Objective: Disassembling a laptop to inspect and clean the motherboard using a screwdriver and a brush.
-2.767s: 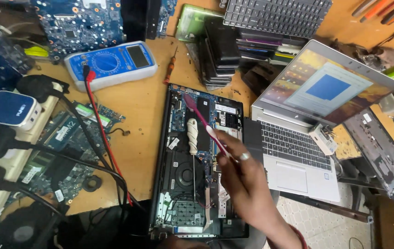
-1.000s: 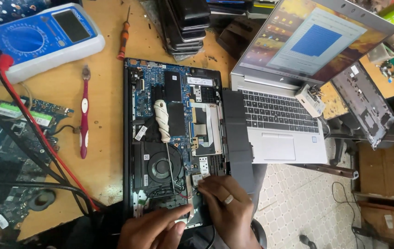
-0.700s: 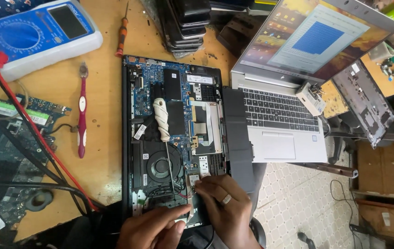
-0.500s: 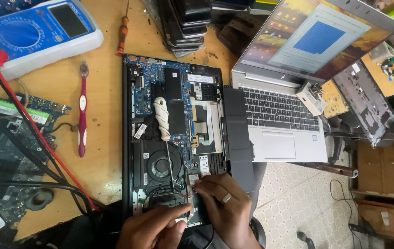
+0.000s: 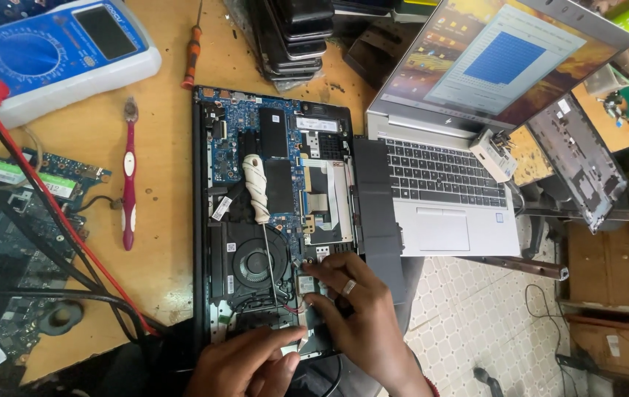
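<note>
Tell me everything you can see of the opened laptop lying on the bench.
The opened laptop lies flat on the wooden bench, bottom cover off, black frame around its insides. A blue circuit board fills the far end; a round black fan sits nearer. A tool with a white wrapped handle rests across it. The left hand and right hand, wearing a ring, touch its near corner.

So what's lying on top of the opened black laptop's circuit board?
A screwdriver with a white tape-wrapped handle rests there, shaft over the fan. Both hands cover the lower corner.
</note>
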